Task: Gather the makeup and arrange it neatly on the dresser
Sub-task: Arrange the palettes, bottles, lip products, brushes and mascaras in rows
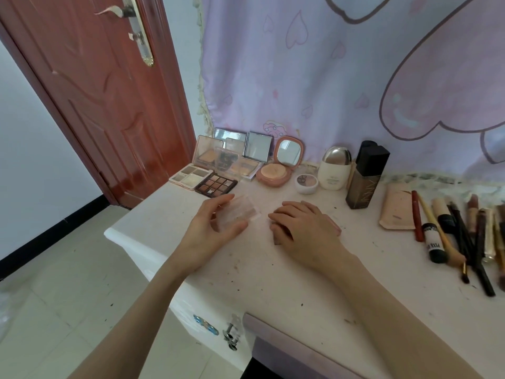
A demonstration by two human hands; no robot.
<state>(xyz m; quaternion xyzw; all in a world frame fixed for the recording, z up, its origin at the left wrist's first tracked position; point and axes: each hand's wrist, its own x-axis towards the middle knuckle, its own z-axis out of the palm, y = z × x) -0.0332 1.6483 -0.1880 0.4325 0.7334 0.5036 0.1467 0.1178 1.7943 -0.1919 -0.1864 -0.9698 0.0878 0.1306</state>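
Note:
On the white dresser top [273, 283], my left hand [210, 231] holds the clear lid [243, 212] of a small palette between thumb and fingers. My right hand [303, 228] lies over the palette's pink base [337, 228], fingers curled on it; most of the base is hidden. Against the wall at the back left stand several open eyeshadow palettes [216, 184] and a pink powder compact [274, 173] with its mirror up.
A small round jar [306, 183], a cream bottle [334, 170] and a tall dark foundation bottle [364, 179] stand at the back. A pink flat case [396, 212] and several brushes and pencils [461, 236] lie at right. A red door [95, 91] is at left.

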